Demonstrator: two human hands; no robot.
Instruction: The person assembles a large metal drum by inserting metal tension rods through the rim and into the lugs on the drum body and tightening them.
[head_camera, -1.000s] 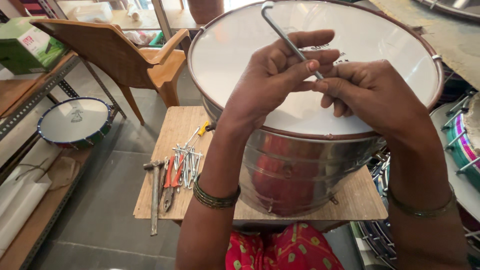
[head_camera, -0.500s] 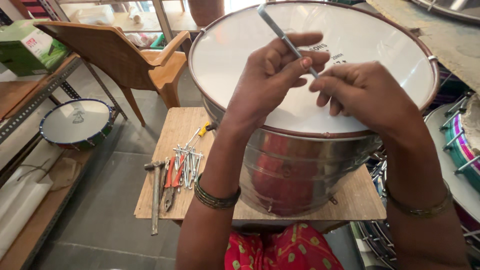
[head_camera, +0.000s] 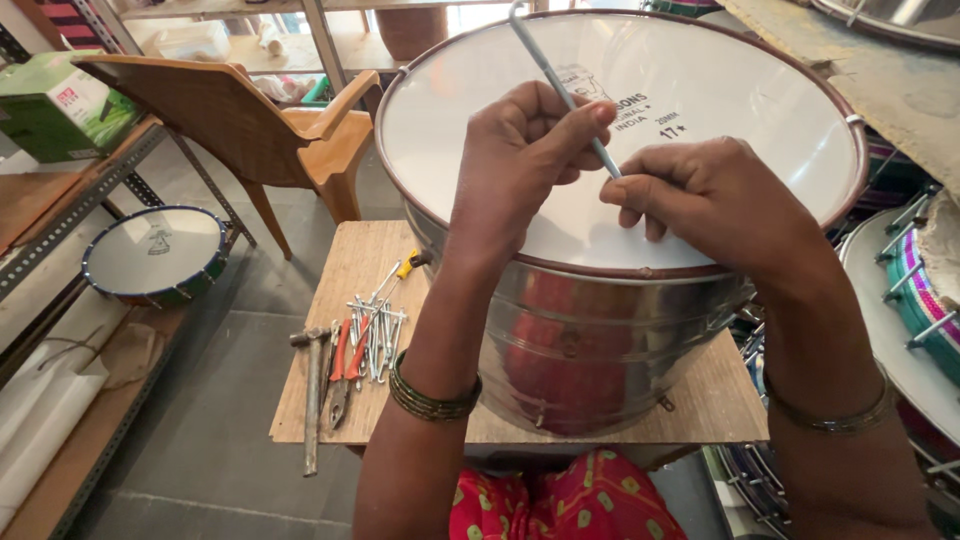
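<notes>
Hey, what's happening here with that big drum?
A person holds a thin metal hook rod with both hands above the white head of a large steel drum. The left hand grips its middle; the right hand pinches the lower end. The drum sits on a low wooden table, beside a hammer, pliers and loose metal rods.

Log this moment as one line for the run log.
left hand: holds hooked metal rod | right hand: pinches rod's lower end | under: drum | nearby: hammer, pliers
</notes>
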